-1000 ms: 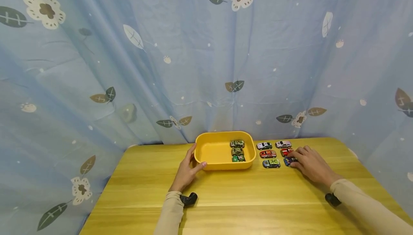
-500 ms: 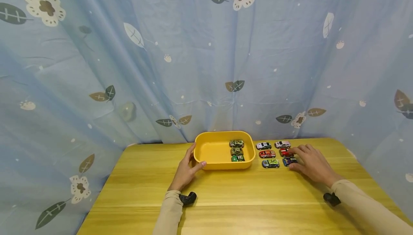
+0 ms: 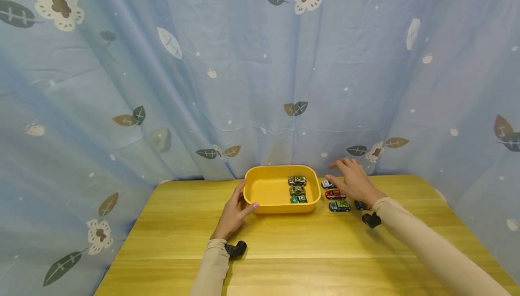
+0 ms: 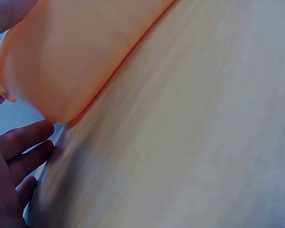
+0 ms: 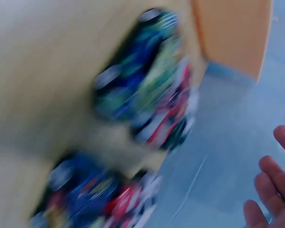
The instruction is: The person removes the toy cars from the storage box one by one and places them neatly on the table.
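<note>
"What's different now?"

"The right hand (image 3: pixel 355 183). A second ago it was down at the outer column, by the glossy dark-blue toy car (image 3: pixel 361 205); now it's over the inner one, above the small white-and-green toy car (image 3: pixel 327 184)."

"Has it picked anything up?"

"Doesn't look like it. Thumb and forefinger are apart, the rest loosely bent, and I see nothing between them. Whether the thumb touches the car, I can't tell."

"And the left hand (image 3: pixel 230 217)?"

"Hasn't moved: thumb on the near side, fingers along the left end, gripping the corner of the yellow, round-cornered plastic tub (image 3: pixel 280 209)."

"So nothing's gone in?"

"Not in that time. I count the same three green toy cars (image 3: pixel 298 191) along its right end. Outside, the orange-red toy car (image 3: pixel 335 194) and the lime-and-blue toy car (image 3: pixel 339 206) lie beside the tub on the wood-grain table (image 3: pixel 292 242). I'd say the work is partway, with only the hand's attention shifted."
</note>
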### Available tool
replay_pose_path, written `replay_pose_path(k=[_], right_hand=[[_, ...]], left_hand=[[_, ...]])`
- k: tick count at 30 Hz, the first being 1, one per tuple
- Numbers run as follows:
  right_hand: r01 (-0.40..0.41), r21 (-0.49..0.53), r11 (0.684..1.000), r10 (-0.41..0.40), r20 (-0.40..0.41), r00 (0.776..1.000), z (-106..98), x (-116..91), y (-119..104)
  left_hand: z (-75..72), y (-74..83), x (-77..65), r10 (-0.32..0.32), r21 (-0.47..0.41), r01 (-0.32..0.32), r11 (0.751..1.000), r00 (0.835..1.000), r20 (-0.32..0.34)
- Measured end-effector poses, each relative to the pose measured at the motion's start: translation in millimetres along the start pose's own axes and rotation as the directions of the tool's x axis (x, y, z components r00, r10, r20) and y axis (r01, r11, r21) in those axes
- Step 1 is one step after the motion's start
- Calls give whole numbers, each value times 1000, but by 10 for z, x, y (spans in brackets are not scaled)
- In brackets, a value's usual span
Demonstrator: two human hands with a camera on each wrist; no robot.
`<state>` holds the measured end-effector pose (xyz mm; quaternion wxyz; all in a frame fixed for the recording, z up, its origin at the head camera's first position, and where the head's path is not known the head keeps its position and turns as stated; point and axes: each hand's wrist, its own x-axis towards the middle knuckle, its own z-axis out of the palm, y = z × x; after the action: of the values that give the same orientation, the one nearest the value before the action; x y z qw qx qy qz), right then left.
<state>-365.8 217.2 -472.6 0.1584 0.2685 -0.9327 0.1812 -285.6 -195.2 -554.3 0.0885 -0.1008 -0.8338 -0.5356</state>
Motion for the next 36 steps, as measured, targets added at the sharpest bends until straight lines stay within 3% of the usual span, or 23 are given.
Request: replay_pose_path(k=[5,11,18,24,27,36], right_hand=[[20,59,998,-26,102,994,149,243,-187],[67,45,997,-75,210,975,249,490,-329],[78,-23,997,-64,371,927,270,769,-405],[70,5,998,-64,470,880,365,830,-390],[62,31,998,-70,479,875,410,813,-370],[51,10,999,-50,434,900,522,800,-427]], left_hand=[[24,26,-27,-16,-4,16,1000,1000,10],[34,11,-27,-16,-3,16,1000,1000,12],[26,1,12,-14,-3,14,1000,1000,3],[47,13,7,-7,-5,7,1000,1000,17],[54,12,2,-7,-2,7,1000,1000,13],[1,-3,-3,-19,8,19,1000,1000,-2]])
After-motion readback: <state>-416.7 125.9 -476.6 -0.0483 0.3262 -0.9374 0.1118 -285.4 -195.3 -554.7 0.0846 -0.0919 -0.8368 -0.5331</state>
